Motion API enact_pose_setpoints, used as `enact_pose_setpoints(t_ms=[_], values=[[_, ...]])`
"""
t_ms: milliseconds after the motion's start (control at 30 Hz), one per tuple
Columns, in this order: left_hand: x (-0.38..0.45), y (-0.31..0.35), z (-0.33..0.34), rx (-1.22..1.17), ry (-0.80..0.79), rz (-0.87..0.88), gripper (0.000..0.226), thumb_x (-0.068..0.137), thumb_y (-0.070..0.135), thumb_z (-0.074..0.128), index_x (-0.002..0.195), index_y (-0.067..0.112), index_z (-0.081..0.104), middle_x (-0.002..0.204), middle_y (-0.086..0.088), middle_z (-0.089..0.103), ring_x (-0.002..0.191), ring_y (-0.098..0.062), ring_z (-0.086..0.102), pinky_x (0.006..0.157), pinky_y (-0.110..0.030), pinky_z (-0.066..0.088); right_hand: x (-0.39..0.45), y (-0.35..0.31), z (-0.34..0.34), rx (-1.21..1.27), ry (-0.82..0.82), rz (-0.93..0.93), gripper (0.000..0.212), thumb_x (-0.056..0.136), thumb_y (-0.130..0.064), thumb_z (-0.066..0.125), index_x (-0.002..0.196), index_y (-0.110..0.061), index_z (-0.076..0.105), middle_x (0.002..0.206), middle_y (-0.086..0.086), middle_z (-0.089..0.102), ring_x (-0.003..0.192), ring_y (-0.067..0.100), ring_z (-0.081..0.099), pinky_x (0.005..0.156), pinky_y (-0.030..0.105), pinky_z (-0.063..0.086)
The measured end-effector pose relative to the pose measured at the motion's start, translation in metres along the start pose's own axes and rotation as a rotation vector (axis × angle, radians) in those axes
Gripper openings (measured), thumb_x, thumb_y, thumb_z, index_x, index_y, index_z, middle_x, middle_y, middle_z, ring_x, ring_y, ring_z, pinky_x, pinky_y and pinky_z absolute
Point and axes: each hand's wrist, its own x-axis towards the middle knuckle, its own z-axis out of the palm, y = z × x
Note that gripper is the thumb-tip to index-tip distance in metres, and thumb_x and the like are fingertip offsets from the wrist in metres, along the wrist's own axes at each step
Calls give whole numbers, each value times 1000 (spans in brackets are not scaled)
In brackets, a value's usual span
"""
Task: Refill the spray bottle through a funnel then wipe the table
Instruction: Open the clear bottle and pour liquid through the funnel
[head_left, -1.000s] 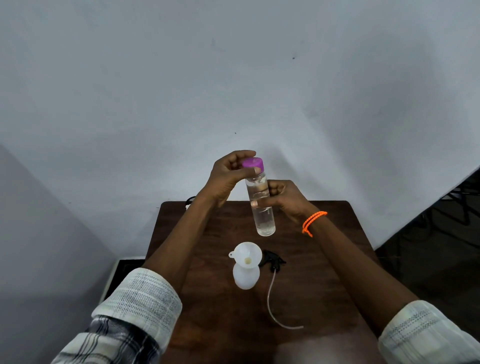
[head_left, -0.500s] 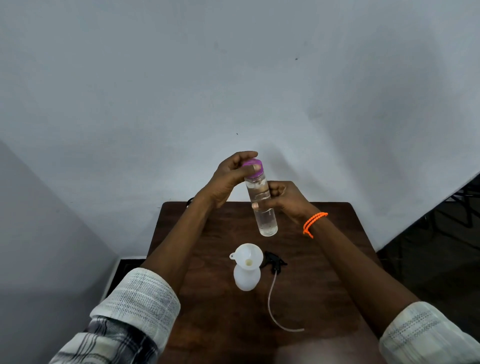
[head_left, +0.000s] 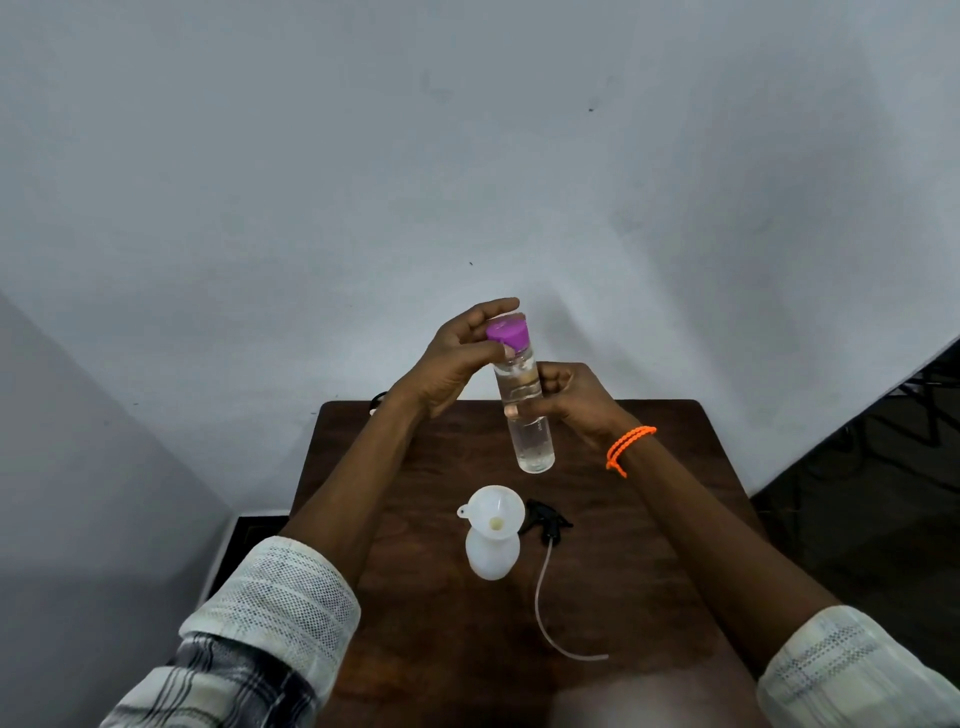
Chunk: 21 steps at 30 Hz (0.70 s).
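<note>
Nearest me, the clear dip tube (head_left: 550, 613) curls across the dark wooden table (head_left: 649, 545), running up to the black spray head (head_left: 546, 519), which lies on its side just right of the white spray bottle (head_left: 492, 556). So the head is already off. The bottle stands upright, and the white funnel (head_left: 496, 512) sits in its neck, mouth up and ready. I judge the setting-up done.

Farther out, above the table, I hold the clear refill bottle (head_left: 527, 410) roughly upright in the air, well apart from the funnel. My right hand (head_left: 574, 402) wraps around its middle, fingers curled on the body. My left hand (head_left: 460, 358) curls its fingers and thumb about the purple cap (head_left: 508, 332) at the top. The cap is on the neck; whether it is loosened I cannot tell. Liquid shows inside the refill bottle, so I take it none has been poured yet.

What is left, as I judge it: get the cap off, pour through the funnel, lift the funnel out, screw the spray head back on, then wipe the table. I see no cloth in view. Beyond my hands there is only the pale wall (head_left: 467, 156).
</note>
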Motion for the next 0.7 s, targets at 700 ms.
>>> enact_pose_setpoints(t_ms=[700], values=[[2,-3,11,133,236,32,46,69,1,90,112,4,73,101,-9,75,90,-14,70,85,-29,58,-8,3,-1,-17,35,20,37,68,-4,91,102,-10,79,97,11,79,94,25,76,83,32,58]])
